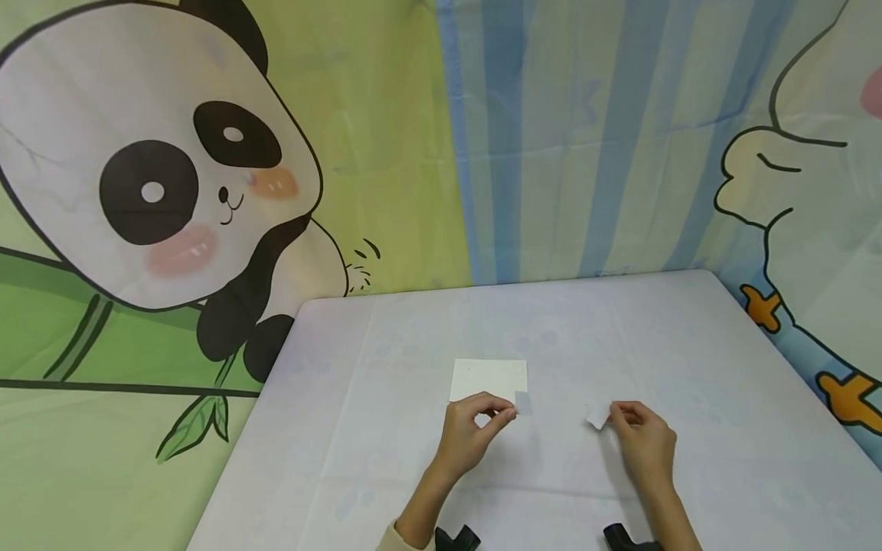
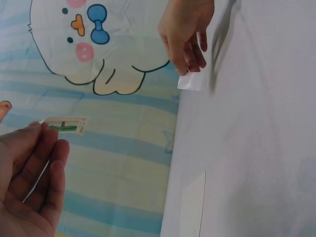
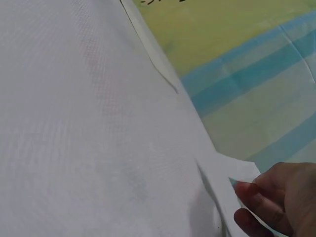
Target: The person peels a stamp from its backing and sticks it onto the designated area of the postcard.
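Note:
My left hand [image 1: 468, 432] pinches a postage stamp [image 2: 66, 124] by one edge between thumb and fingertips. Its printed face, with a green and brown picture, shows in the left wrist view; from the head only its pale back shows, overlapping the corner of a white rectangular card [image 1: 488, 375]. To the right, my right hand [image 1: 644, 444] holds a small piece of thin white paper [image 1: 596, 415] between thumb and index finger, just above the table. The paper looks bent and uneven at its edges. The left hand partly hides the card's near edge.
A white cloth with faint prints covers the table [image 1: 386, 444]. Behind it hangs a cloth backdrop [image 1: 386, 115] with a panda and stripes. Black wrist mounts [image 1: 458, 538] show at both forearms.

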The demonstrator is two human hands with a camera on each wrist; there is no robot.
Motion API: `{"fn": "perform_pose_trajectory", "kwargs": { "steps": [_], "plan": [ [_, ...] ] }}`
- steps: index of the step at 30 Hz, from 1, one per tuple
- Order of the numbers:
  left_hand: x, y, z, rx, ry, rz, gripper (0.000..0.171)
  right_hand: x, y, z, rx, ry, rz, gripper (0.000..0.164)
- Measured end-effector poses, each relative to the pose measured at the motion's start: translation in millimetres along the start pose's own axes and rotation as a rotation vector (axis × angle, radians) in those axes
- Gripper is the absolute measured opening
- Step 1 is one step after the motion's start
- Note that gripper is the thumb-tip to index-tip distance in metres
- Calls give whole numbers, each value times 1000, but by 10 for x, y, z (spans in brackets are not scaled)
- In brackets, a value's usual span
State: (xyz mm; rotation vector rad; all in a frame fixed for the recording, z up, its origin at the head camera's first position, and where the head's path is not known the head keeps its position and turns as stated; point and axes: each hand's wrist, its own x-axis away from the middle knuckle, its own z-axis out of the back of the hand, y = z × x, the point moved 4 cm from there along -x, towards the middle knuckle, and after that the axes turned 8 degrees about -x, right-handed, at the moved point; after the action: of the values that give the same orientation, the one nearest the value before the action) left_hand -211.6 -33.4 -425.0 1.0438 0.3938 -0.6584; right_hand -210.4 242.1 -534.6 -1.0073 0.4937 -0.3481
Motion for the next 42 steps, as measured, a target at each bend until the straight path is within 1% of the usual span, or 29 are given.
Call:
{"fn": "perform_pose_trajectory", "kwargs": {
  "steps": [2,3,4,7,10,14,20,26,30,33,37,39,42],
  "plan": [
    [4,9,2,5,1,-1,2,4,1,8,49,38,70,12],
    [-6,60,21,5,4,-3,2,6,1,14,64,52,98,10],
    [-16,108,41,8,7,-9,4,7,-6,21,81,65,117,9],
    [-20,132,51,4,6,-15,2,7,-14,40,134,99,162,6],
    [-17,132,55,3,2,-15,3,9,3,54,171,110,153,6],
    [-14,125,55,1,3,-20,4,12,27,54,189,102,129,7],
    [-14,123,57,-4,6,-24,7,13,46,48,193,105,127,6],
    [-11,122,59,1,3,-29,6,14,79,39,192,109,127,3],
    [-13,127,62,9,-4,-12,6,19,83,42,188,113,133,4],
    [-13,134,66,8,-5,-7,2,24,72,47,174,123,144,5],
    [-15,131,69,6,1,-20,5,28,6,21,91,105,186,6],
    [-18,126,70,11,2,-24,3,30,-65,-9,26,69,210,8],
    [-26,122,72,16,7,-40,2,46,-231,-67,-68,-8,262,13]
  ]
}}
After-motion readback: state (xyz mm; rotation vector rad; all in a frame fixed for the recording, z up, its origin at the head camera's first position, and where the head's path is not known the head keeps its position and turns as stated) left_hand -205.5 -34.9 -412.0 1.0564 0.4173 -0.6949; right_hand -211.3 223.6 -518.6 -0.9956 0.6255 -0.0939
